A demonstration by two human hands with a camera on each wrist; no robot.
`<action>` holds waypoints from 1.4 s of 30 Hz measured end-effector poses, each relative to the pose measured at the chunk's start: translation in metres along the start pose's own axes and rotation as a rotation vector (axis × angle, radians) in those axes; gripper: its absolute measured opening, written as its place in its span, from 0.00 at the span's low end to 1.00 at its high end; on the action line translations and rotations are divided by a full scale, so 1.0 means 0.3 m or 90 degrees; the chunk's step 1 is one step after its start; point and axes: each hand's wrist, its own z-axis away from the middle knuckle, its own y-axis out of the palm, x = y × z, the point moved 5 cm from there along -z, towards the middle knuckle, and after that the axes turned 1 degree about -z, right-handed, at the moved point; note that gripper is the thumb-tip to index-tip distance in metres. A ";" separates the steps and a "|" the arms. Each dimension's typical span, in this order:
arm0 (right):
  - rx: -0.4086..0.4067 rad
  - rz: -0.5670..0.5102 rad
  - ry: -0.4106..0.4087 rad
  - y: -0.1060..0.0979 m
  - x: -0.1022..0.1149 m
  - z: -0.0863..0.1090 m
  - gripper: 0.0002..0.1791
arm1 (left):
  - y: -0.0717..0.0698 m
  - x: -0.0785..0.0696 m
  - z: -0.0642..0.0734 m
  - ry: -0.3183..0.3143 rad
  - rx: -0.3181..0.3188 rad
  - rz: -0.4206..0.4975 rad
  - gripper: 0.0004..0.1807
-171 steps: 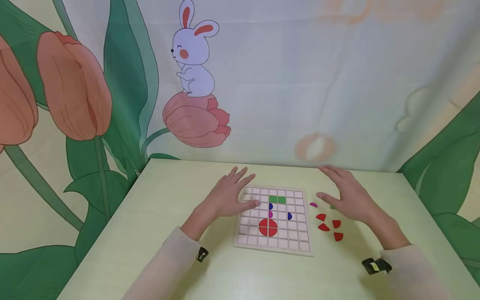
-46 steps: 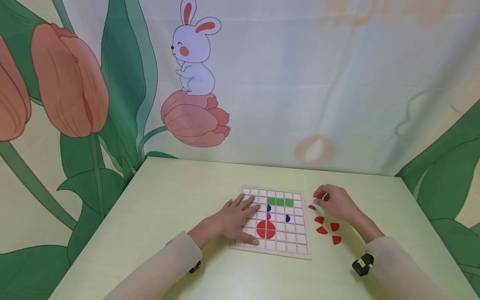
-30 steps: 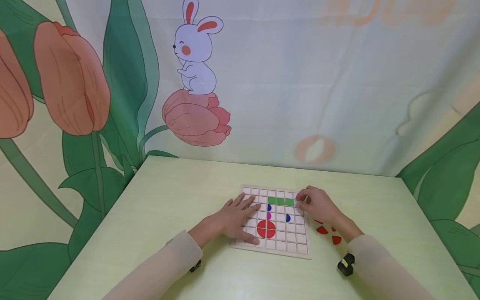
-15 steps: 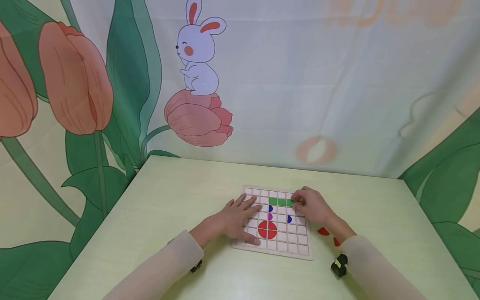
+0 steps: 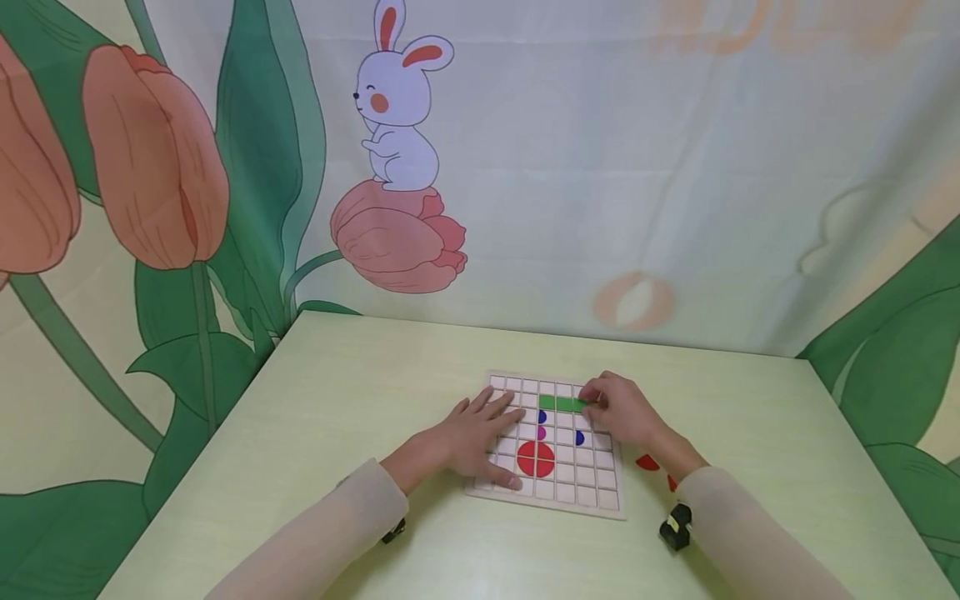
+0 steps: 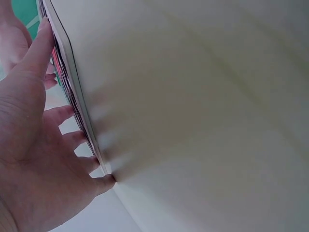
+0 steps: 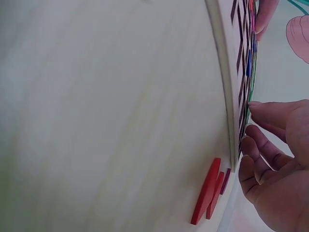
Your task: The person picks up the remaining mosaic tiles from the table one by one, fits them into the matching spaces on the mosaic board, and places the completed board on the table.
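A white gridded board lies on the table. My left hand rests on its left side with fingers spread; in the left wrist view the fingertips reach the board's edge. Near the board's far right corner, my right hand has thumb and curled fingers at the rightmost green square tile, seemingly pinching it; the fingers cover part of it. Two more green tiles sit to its left. Red quarter pieces form a circle, and blue half circles and a magenta half circle lie on the grid.
Loose red pieces lie right of the board, partly hidden by my right forearm. The right wrist view shows red pieces and a purple piece beside the board's edge. A printed curtain hangs behind the table.
My right hand has come left from the table beside the board to the rightmost green tile, which was laid on the board earlier. The left hand has come down flat onto the board.
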 end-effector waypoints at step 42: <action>0.013 0.045 0.008 -0.125 -0.138 0.112 0.03 | 0.005 0.003 0.001 -0.002 -0.001 -0.001 0.64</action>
